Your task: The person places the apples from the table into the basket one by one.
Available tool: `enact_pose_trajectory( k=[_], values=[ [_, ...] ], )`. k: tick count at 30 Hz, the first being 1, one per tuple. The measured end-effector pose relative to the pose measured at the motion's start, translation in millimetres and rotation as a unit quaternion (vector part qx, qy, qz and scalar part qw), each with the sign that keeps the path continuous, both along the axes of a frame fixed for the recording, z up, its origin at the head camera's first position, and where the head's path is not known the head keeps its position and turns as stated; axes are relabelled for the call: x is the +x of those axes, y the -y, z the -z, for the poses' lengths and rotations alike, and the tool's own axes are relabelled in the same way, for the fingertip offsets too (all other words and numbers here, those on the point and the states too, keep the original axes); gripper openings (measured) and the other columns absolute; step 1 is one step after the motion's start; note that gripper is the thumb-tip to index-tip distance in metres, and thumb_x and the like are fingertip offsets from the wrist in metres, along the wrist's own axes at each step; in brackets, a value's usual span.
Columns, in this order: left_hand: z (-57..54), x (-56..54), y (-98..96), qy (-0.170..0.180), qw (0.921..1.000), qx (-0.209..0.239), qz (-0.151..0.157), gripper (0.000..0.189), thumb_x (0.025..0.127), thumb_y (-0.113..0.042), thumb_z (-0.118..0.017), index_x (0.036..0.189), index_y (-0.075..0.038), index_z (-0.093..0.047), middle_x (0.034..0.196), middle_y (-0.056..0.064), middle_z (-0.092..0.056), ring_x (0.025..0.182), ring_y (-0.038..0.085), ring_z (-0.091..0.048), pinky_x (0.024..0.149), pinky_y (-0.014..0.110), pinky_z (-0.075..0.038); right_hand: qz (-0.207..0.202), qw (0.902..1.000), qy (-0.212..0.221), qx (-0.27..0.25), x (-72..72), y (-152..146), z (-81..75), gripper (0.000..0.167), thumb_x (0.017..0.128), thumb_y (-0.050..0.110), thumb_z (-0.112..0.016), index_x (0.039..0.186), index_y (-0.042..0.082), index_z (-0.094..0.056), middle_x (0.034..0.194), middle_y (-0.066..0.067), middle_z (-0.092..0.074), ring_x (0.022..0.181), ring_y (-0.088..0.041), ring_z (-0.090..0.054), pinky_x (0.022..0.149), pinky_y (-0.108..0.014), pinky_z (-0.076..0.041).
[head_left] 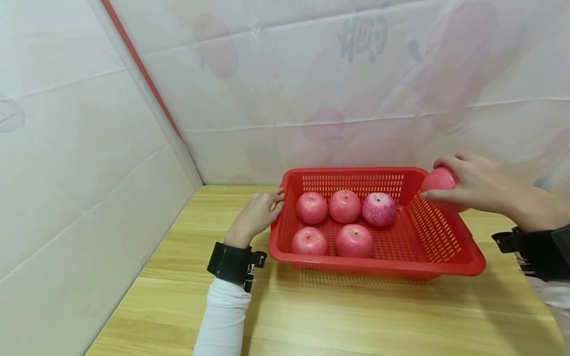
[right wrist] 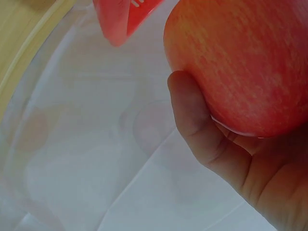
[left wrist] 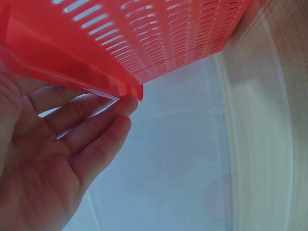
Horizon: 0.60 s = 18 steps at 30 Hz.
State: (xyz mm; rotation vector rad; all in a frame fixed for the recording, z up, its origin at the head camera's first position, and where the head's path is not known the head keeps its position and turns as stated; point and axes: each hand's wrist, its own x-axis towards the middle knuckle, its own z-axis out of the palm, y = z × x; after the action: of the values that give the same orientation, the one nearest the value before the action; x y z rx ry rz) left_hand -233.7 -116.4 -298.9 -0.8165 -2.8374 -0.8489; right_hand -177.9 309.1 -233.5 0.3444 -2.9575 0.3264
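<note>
A red plastic basket with slotted sides stands on the table. Several apples lie in its left and middle part, among them a darker purple-red apple and a pinkish apple near the front. My left hand holds the basket's left rim; the left wrist view has its fingers along the outer rim, with the thumb hidden. Over the right end of the basket, my right hand grips another red apple, its thumb and fingers round the fruit.
The wooden table extends in front of the basket and to its left. A white printed cloth hangs close behind the basket, and a second white sheet borders the table's left side. Both wrists wear black straps.
</note>
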Motion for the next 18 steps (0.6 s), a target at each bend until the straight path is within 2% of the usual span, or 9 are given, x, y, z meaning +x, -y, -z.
enact_pose_trajectory(
  k=[18],
  values=[
    [-0.7, 0.4, -0.4, 0.009, 0.9999, 0.0, -0.005, 0.033, 0.101, -0.006, -0.059, 0.132, 0.007, -0.063, 0.145, 0.02, -0.054, 0.044, 0.011, -0.034, 0.047, 0.021, -0.035, -0.027, 0.9996, -0.001, 0.012, -1.5, 25.1, -2.7, 0.067, 0.08, 0.045, -0.082, 0.124, 0.001, -0.057, 0.113, -0.028, -0.055, 0.089, -0.039, -0.058, 0.061, -0.047, -0.053]
  ],
)
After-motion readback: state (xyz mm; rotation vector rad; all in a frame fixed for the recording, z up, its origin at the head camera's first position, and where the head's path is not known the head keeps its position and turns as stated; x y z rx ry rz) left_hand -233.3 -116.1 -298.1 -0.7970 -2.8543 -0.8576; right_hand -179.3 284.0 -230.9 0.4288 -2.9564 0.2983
